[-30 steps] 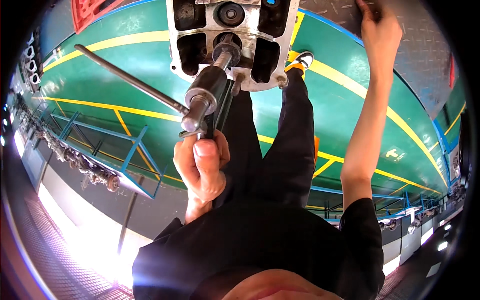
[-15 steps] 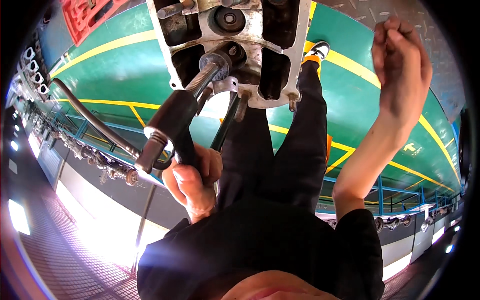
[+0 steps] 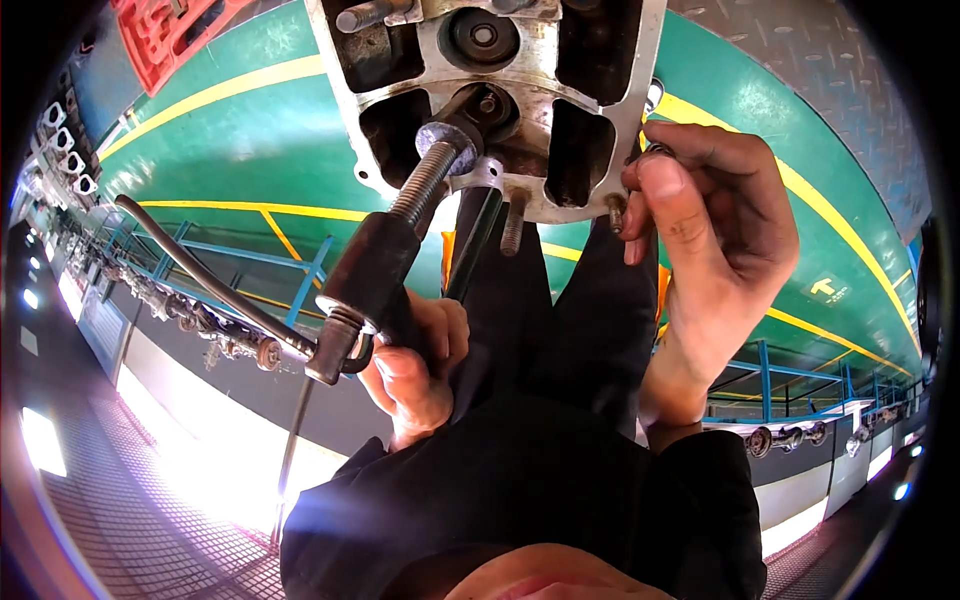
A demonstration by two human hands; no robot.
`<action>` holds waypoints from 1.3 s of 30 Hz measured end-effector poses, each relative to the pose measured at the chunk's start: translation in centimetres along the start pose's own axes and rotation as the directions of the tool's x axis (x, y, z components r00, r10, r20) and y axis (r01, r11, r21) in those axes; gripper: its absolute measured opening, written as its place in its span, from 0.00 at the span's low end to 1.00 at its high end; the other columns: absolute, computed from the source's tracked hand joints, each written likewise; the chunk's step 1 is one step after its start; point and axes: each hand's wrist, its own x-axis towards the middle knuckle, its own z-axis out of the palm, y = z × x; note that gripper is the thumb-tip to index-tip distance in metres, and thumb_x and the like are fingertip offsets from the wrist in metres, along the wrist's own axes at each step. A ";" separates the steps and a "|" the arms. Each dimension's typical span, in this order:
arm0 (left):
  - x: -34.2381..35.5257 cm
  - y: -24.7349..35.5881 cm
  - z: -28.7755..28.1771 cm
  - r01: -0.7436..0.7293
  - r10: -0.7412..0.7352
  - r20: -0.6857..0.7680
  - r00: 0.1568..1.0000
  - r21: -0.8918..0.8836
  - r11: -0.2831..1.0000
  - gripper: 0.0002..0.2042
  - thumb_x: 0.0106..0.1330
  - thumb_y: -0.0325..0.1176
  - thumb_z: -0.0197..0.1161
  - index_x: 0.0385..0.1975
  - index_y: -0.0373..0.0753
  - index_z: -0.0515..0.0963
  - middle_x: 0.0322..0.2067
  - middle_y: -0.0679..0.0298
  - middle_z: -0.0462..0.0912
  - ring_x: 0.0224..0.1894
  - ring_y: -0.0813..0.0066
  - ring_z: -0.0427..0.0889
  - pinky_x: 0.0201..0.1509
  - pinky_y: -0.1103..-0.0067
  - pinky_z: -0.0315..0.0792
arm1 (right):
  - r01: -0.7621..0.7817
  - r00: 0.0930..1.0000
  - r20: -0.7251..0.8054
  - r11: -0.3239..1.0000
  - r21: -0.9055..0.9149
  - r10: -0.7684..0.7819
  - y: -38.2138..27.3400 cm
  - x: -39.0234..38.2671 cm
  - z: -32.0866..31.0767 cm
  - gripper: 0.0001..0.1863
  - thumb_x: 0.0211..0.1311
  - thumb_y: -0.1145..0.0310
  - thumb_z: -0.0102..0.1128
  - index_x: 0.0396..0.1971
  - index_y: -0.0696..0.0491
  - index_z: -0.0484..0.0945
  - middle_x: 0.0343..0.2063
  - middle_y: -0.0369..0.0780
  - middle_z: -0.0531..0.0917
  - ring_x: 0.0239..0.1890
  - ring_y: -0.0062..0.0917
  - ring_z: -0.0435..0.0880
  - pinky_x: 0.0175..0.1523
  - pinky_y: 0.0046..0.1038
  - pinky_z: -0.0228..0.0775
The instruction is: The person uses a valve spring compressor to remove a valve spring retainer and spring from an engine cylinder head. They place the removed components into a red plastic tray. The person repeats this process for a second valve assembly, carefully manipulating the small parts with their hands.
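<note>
A valve spring compressor [image 3: 368, 272] with a threaded spindle and a thin bent handle reaches up to a cylinder head [image 3: 520, 95]. Its collar end sits against one of the head's round valve pockets. My left hand [image 3: 420, 365] is closed round the compressor's dark frame, below the spindle housing. Beside the head's lower right corner, my right hand [image 3: 715, 215] pinches a small dark metal piece [image 3: 657, 149] between thumb and forefinger. That piece is mostly hidden by the fingertips. Studs [image 3: 513, 225] stick out of the head's near edge, one close to my right fingers.
A red moulded tool case [image 3: 165, 45] lies at the far left. Patterned metal plate [image 3: 790, 60] covers the far right. Blue railings [image 3: 765, 385] and rows of metal parts [image 3: 205, 325] line the sides, beyond the green floor [image 3: 240, 140] with yellow lines.
My right hand has come in from the far right to the cylinder head's lower right corner, fingers pinched. The head and compressor sit slightly farther right and lower in view. My left hand keeps its hold.
</note>
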 end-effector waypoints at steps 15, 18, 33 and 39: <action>0.5 -0.9 -0.4 -0.079 0.075 0.087 0.993 0.035 0.996 0.33 0.70 0.66 0.42 0.24 0.37 0.66 0.13 0.61 0.66 0.16 0.72 0.63 0.21 0.78 0.57 | -0.010 1.000 -0.001 0.998 -0.068 0.010 -1.2 0.1 0.0 0.11 0.64 0.74 0.63 0.42 0.66 0.79 0.28 0.46 0.84 0.21 0.19 0.77 0.23 0.17 0.65; 0.4 -1.3 -1.2 -0.168 0.161 0.095 0.982 0.071 0.983 0.35 0.71 0.66 0.39 0.27 0.32 0.70 0.16 0.57 0.69 0.21 0.65 0.71 0.27 0.75 0.66 | 0.009 0.999 0.031 1.000 -0.001 -0.009 -1.2 0.1 -0.3 0.12 0.63 0.74 0.63 0.42 0.67 0.79 0.29 0.48 0.83 0.21 0.21 0.77 0.23 0.19 0.65; -4.9 1.5 -0.7 -0.679 0.741 -0.218 0.635 0.301 0.670 0.14 0.74 0.30 0.48 0.27 0.26 0.71 0.19 0.53 0.74 0.15 0.70 0.70 0.21 0.79 0.65 | -0.192 0.923 0.383 0.901 0.389 0.032 -4.0 -2.4 -1.6 0.14 0.66 0.74 0.61 0.45 0.68 0.80 0.33 0.49 0.85 0.26 0.28 0.85 0.24 0.22 0.76; -1.5 6.4 4.7 -0.663 0.637 0.190 0.747 0.274 0.697 0.14 0.61 0.15 0.64 0.46 0.27 0.72 0.34 0.55 0.76 0.24 0.76 0.78 0.26 0.85 0.71 | -0.134 0.915 0.403 0.917 0.376 -0.032 -4.1 -3.9 -1.3 0.12 0.67 0.73 0.60 0.43 0.67 0.80 0.34 0.48 0.85 0.26 0.26 0.85 0.26 0.22 0.76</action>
